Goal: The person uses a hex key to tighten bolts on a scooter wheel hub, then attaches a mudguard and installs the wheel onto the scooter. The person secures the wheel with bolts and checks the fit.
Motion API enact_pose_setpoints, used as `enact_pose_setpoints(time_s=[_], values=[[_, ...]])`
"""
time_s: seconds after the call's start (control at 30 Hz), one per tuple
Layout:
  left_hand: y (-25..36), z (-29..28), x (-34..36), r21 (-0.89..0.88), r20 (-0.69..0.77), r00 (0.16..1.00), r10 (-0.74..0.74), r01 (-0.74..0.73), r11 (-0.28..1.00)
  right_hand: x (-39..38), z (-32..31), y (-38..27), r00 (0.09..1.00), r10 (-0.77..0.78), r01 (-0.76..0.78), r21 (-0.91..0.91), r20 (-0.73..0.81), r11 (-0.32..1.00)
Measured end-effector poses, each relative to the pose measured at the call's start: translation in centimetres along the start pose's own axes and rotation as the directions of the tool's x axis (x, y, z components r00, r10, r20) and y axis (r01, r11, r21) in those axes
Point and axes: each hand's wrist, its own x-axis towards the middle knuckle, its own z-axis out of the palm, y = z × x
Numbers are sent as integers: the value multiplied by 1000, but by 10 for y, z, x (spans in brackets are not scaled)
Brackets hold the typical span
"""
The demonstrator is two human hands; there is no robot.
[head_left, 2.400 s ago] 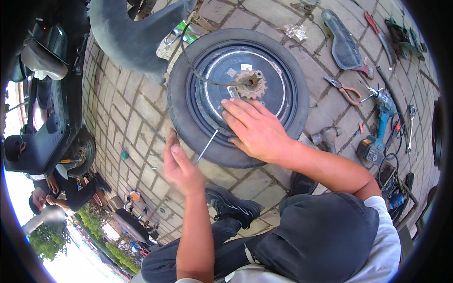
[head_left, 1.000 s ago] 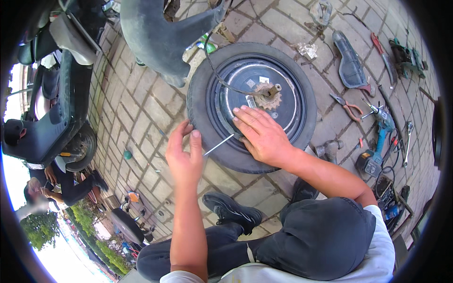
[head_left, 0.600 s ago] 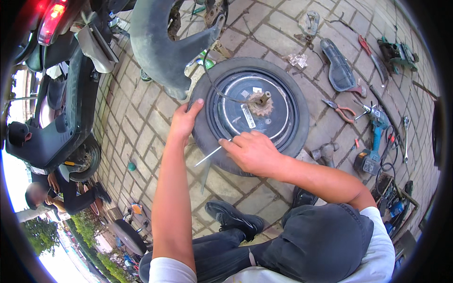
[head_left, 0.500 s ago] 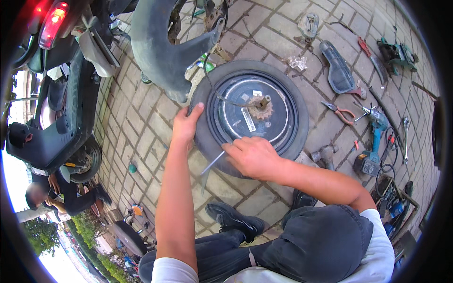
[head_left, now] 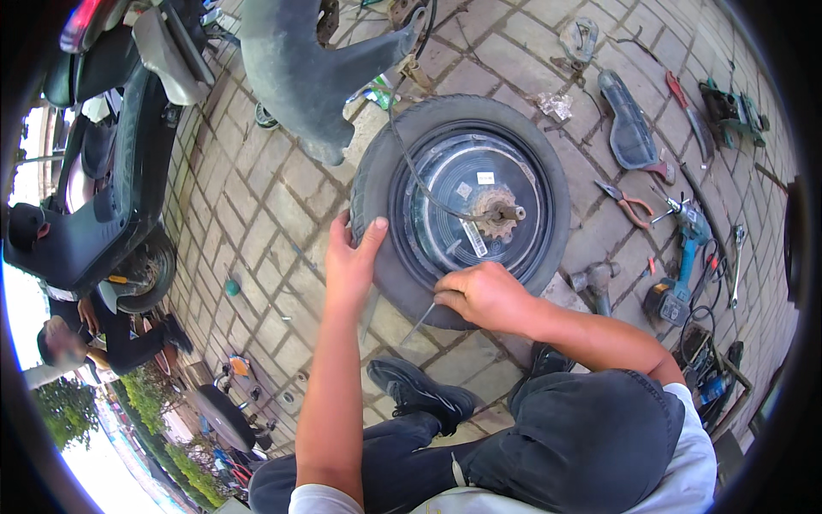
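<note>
A black hub-motor wheel (head_left: 543, 188) lies on its side on the paving, with a toothed sprocket (head_left: 486, 206) and axle at its centre and a black cable running off toward the top. My left hand (head_left: 354, 257) grips the tire's left edge, thumb on top and fingers curled over the side. My right hand (head_left: 475, 291) is closed on a thin metal rod (head_left: 421, 318) over the tire's near part, its lower end pointing toward me.
A grey plastic panel (head_left: 291, 103) lies above the wheel. On the right lie pliers (head_left: 638, 207), a cordless drill (head_left: 685, 257), a hammer (head_left: 595, 276), a wrench (head_left: 738, 265) and other tools. A dark scooter (head_left: 120, 197) stands left, with another person (head_left: 128, 343) crouched below it.
My left hand moved up from below the tire's rim onto its left edge and grips it. My right hand left the hub face, took the rod and shifted it toward the tire's near part.
</note>
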Motion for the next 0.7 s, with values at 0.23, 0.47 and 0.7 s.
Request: enact_pose_setpoints(time_s=[0.23, 0.47, 0.7], values=[[12, 5, 10, 23, 1, 1000, 6, -6, 1000, 19, -28, -18, 996, 69, -74, 93, 53, 993], [15, 12, 1, 297, -148, 950, 276, -223, 928, 38, -34, -7, 997, -16, 21, 66, -76, 998], [51, 23, -46, 663, 429, 844, 322, -537, 522, 39, -14, 8, 979, 176, -110, 453, -106, 885]])
